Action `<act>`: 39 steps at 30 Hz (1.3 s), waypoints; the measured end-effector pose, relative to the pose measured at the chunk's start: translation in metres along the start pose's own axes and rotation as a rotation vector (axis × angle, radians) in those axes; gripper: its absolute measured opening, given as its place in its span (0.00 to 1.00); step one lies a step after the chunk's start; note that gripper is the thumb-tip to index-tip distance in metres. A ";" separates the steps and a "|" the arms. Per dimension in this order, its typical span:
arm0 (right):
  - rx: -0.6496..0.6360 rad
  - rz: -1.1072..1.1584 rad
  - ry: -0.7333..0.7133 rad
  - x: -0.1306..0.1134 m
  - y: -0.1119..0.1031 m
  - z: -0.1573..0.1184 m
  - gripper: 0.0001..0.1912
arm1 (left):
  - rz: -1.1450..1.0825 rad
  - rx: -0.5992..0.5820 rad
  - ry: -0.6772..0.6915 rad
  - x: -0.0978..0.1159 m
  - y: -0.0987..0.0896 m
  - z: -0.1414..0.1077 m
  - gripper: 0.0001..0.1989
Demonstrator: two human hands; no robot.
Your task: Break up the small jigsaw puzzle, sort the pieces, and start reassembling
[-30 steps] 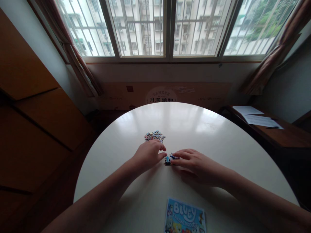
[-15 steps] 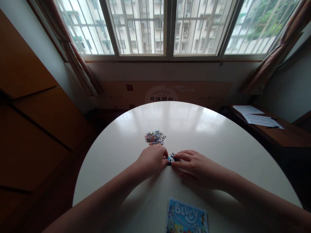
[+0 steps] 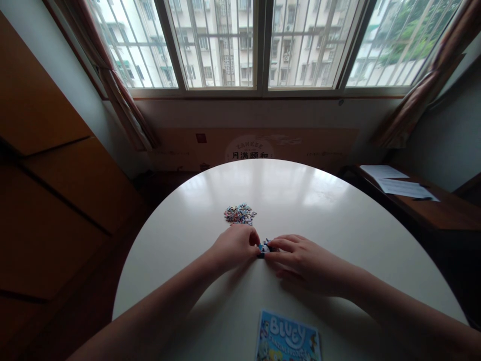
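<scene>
Centre pieces [image 3: 265, 248]: I see light blue, white and dark navy.
Piece pile [image 3: 240, 214], far: I get mixed blue, white, orange and dark specks.
Bluey cover [image 3: 288, 338], near: bright blue, white letters.
Table [image 3: 319, 210]: glossy white.
Cabinet [image 3: 41, 215], left: orange-brown, dark-lined.
Curtains [image 3: 118, 95], left and right: I make out dusky pink-brown.
Panel [image 3: 319, 143], far: tan, black characters.

A smooth, glossy finish is shown by the white tabletop [image 3: 319, 215], a card-like look by the heaped jigsaw pieces [image 3: 240, 214], creased cloth by the curtains [image 3: 122, 103] at far left and far right, dull wood by the left cabinet [image 3: 41, 100] and matt paper by the sheets [image 3: 404, 187] at right.
</scene>
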State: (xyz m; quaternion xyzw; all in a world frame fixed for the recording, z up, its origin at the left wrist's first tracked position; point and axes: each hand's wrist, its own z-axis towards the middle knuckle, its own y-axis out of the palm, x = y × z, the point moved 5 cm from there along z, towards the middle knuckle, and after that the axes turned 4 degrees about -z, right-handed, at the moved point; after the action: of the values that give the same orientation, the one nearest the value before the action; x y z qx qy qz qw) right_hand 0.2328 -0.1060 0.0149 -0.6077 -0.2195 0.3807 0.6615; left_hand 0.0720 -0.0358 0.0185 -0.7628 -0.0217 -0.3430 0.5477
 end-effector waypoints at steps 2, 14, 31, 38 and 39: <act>0.000 -0.002 0.002 0.001 0.000 0.000 0.20 | -0.027 -0.009 0.010 -0.001 0.001 0.001 0.07; 0.007 0.004 0.004 -0.002 -0.001 0.000 0.23 | -0.251 -0.014 0.017 -0.008 0.000 0.007 0.08; 0.022 0.013 -0.002 -0.004 -0.005 0.000 0.26 | -0.143 0.053 0.180 0.007 -0.006 -0.001 0.06; 0.024 0.002 -0.002 -0.005 -0.005 -0.001 0.24 | -0.008 0.070 0.277 0.012 -0.009 -0.004 0.09; 0.024 0.005 -0.002 -0.005 -0.006 -0.001 0.24 | 0.004 0.081 0.257 0.010 -0.010 -0.003 0.09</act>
State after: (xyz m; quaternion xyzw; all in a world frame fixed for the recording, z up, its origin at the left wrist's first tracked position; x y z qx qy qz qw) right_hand 0.2315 -0.1102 0.0212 -0.5999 -0.2140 0.3856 0.6675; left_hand 0.0738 -0.0376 0.0327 -0.6900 0.0364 -0.4357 0.5769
